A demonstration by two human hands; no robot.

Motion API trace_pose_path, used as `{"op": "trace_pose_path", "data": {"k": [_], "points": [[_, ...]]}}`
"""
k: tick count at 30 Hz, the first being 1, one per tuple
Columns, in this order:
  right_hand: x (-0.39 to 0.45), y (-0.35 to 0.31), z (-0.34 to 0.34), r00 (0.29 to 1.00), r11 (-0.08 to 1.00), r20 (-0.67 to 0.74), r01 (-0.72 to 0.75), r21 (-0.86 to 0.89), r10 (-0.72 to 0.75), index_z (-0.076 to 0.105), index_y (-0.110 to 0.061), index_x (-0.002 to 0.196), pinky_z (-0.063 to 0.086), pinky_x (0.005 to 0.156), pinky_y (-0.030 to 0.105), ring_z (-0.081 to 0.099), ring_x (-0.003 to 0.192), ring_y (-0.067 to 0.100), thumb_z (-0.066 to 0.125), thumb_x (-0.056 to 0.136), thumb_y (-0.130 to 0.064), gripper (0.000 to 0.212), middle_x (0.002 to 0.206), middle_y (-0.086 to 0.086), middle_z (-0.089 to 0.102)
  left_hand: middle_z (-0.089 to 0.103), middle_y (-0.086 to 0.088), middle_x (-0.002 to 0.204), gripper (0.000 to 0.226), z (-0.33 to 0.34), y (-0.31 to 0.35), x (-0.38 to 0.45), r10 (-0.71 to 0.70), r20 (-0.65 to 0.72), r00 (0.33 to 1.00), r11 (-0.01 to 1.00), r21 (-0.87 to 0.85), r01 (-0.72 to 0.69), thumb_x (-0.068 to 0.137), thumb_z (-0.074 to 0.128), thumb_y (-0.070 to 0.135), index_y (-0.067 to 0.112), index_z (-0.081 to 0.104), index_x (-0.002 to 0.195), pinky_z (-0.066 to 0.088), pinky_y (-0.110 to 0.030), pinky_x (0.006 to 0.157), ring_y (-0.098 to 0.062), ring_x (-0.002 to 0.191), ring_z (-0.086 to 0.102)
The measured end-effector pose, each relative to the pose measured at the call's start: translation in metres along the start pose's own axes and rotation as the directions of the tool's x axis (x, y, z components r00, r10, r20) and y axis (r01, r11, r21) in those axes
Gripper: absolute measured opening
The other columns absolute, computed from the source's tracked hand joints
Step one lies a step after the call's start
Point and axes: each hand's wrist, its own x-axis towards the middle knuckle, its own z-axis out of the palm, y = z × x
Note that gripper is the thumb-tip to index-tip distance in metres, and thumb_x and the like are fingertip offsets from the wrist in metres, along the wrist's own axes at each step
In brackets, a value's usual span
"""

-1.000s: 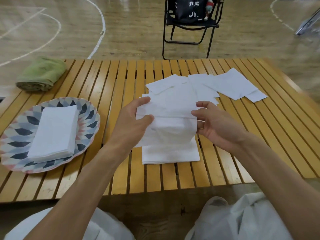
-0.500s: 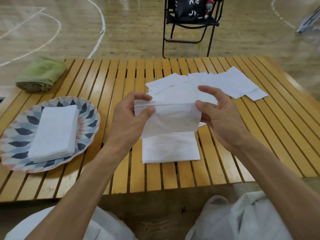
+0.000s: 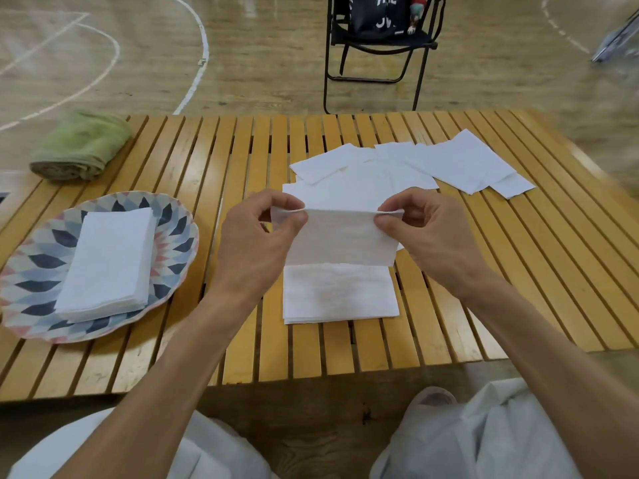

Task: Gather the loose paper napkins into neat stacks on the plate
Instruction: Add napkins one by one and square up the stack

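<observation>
A white folded napkin (image 3: 340,238) hangs in the air above the table's middle. My left hand (image 3: 257,243) pinches its top left corner and my right hand (image 3: 428,236) pinches its top right corner. Just below it a small stack of folded napkins (image 3: 340,295) lies flat on the slats. Several loose napkins (image 3: 449,164) are spread behind my hands, toward the far right. On the left, a patterned plate (image 3: 173,236) carries a neat napkin stack (image 3: 107,262).
A rolled green towel (image 3: 83,145) lies at the far left corner of the slatted wooden table (image 3: 518,271). A black folding chair (image 3: 378,46) stands on the gym floor beyond the table. My knees in white cloth show below the near edge.
The napkin has been folded flat. Both hands shifted to pinch its top corners, and it now hangs straight; the right hand went from an open-fingered hold to a pinch.
</observation>
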Motion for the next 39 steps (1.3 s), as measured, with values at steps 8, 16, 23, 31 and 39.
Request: {"op": "trace_pose_path", "data": {"k": [8,16,23,31,39], "points": [[0.004,0.001,-0.007,0.997,0.998,0.031,-0.068,0.011,0.067,0.066,-0.021,0.093,0.052,0.084,0.029,0.062,0.104,0.006,0.072,0.091,-0.031,0.012,0.113,-0.013,0.067,0.062,0.022,0.097,0.014,-0.002,0.001,0.005,0.031,0.027,0.999,0.999,-0.038,-0.03,0.093,0.066,0.028,0.041,0.06,0.091,0.053,-0.018,0.075,0.001,0.095,0.058],[0.001,0.0,-0.008,0.985,0.992,0.126,-0.111,-0.056,0.117,0.074,-0.037,0.091,0.057,0.078,0.043,0.066,0.088,0.031,0.072,0.092,-0.026,0.012,0.095,0.012,0.071,0.066,0.017,0.09,0.007,-0.005,0.0,0.005,0.013,0.049,0.999,0.997,-0.079,-0.009,0.092,0.066,0.033,0.037,0.061,0.091,0.055,-0.029,0.067,-0.005,0.085,0.064],[-0.001,-0.006,-0.013,0.988,0.982,0.12,-0.116,0.151,0.098,0.071,-0.02,0.108,0.057,0.062,0.026,0.074,0.071,0.021,0.054,0.103,-0.022,0.017,0.089,0.003,0.077,0.068,0.009,0.075,0.018,-0.011,0.002,0.005,0.015,0.041,0.999,0.99,-0.139,-0.009,0.088,0.065,0.043,0.025,0.066,0.088,0.049,-0.018,0.055,-0.005,0.062,0.062],[0.0,-0.021,-0.009,0.995,0.84,-0.025,-0.065,0.539,0.093,0.08,-0.02,0.089,0.056,0.077,0.028,0.065,0.1,0.019,0.054,0.101,-0.033,0.032,0.104,0.004,0.072,0.073,0.005,0.086,0.035,-0.007,0.001,0.002,-0.091,0.065,0.994,0.97,-0.222,0.103,0.1,0.049,0.047,0.019,0.068,0.09,0.048,-0.018,0.059,-0.011,0.059,0.06],[0.001,-0.02,-0.014,0.99,0.662,0.126,-0.134,0.737,0.06,0.079,-0.017,0.093,0.059,0.079,0.027,0.069,0.104,0.017,0.068,0.083,-0.012,0.016,0.105,0.0,0.073,0.073,0.017,0.106,0.054,0.012,0.0,0.001,-0.375,0.449,0.811,0.715,-0.417,0.562,0.072,0.063,0.074,0.034,0.063,0.108,0.051,-0.038,0.094,-0.014,0.104,0.07]]}}
